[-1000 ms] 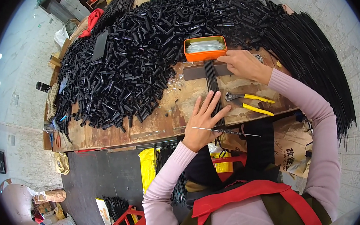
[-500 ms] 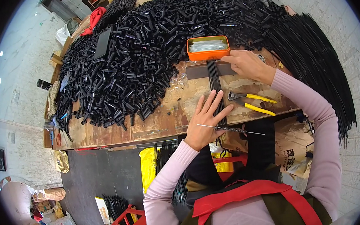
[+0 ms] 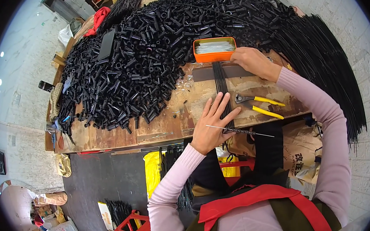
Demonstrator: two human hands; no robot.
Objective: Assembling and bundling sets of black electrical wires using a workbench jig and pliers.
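Observation:
My left hand (image 3: 214, 124) lies with its fingers spread over a bundle of thin black rods (image 3: 220, 80) on the wooden table. A slim metal rod with dark, ridged pieces along it (image 3: 245, 132) crosses that hand near the thumb. At the right front corner of an orange tin (image 3: 215, 57) is my right hand (image 3: 254, 62), its fingers curled together; what they hold, if anything, is hidden. The tin contains a stack of thin whitish strips (image 3: 214, 47). Yellow-handled pincers (image 3: 260, 105) rest right of the rods, and a flat dark strip (image 3: 203, 74) lies beneath them.
A large heap of short black tubular parts (image 3: 133, 71) covers the far and left table. Long black rods (image 3: 324, 65) are piled on the right. A dark flat rectangular object (image 3: 106, 45) lies on the heap. Below the table's front edge stands a red stool (image 3: 135, 228).
My right hand has shifted slightly, and its fingers have drawn in closer at the tin's corner. My left hand stays spread on the black rods, nearly still.

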